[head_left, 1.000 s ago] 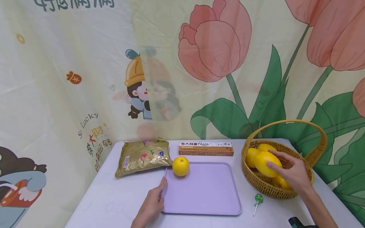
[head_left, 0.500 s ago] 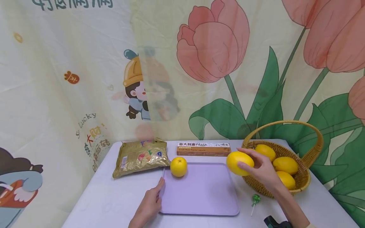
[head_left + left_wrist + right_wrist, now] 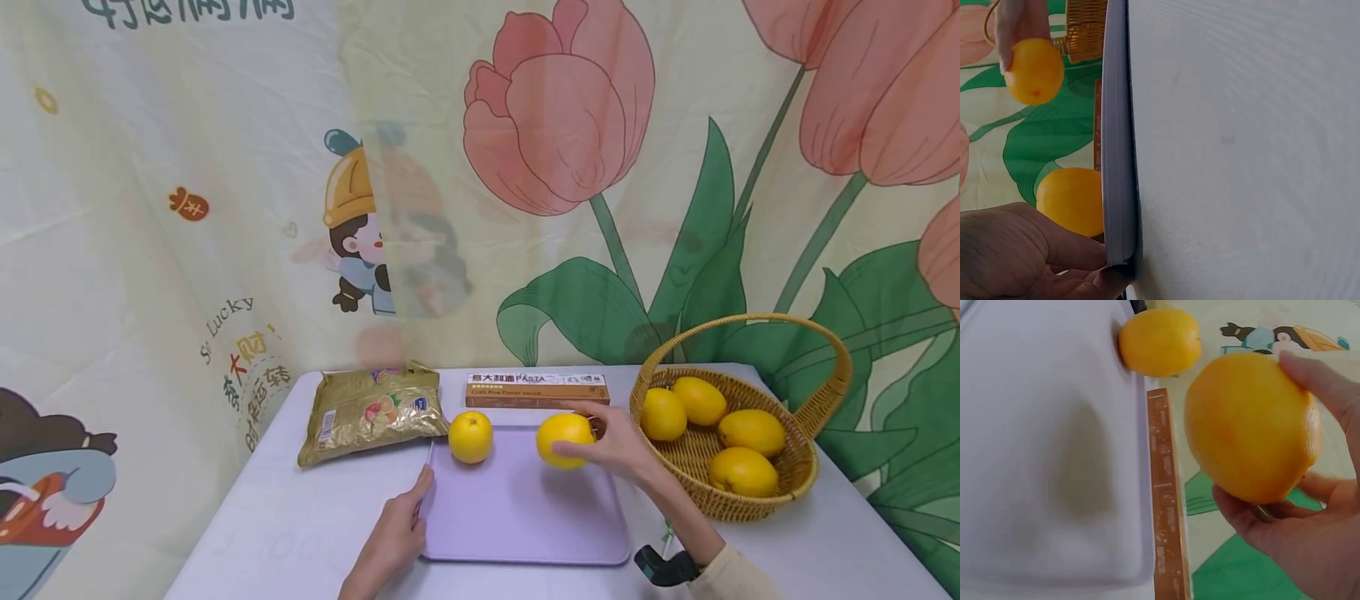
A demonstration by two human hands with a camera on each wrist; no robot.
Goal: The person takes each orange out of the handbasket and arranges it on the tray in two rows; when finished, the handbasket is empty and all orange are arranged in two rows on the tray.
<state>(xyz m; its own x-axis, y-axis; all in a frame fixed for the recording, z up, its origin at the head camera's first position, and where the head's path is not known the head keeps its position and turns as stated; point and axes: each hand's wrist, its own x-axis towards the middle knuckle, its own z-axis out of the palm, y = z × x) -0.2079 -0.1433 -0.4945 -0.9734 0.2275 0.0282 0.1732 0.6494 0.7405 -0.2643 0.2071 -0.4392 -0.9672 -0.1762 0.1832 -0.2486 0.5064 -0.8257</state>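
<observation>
Backdrop: printed fabric (image 3: 262, 125) is hung across the whole far side, with pink tulips (image 3: 566, 125) splashed over the right and a cartoon figure (image 3: 356, 225) placed left of them.
Table: covered in white cloth (image 3: 277, 533), its far edge met by the fabric.
Tray: the purple tray (image 3: 525, 517) is set mid-table, and its left rim is pinched by the left hand (image 3: 393, 533).
Fruit in the air: a yellow fruit (image 3: 564, 440) is clasped between thumb and fingers of the right hand (image 3: 622, 446), over the tray's far right part, and a shadow is cast below!
Fruit landed: the tray's far left corner is occupied by a second fruit (image 3: 471, 437).
Basket: at right, four more fruits (image 3: 752, 433) are cradled in wicker (image 3: 742, 507).
Far row: a pasta box (image 3: 537, 392) is lined up beyond the tray; a gold packet (image 3: 378, 417) is laid to its left.
Right wrist: a black device (image 3: 663, 567) is worn there.
</observation>
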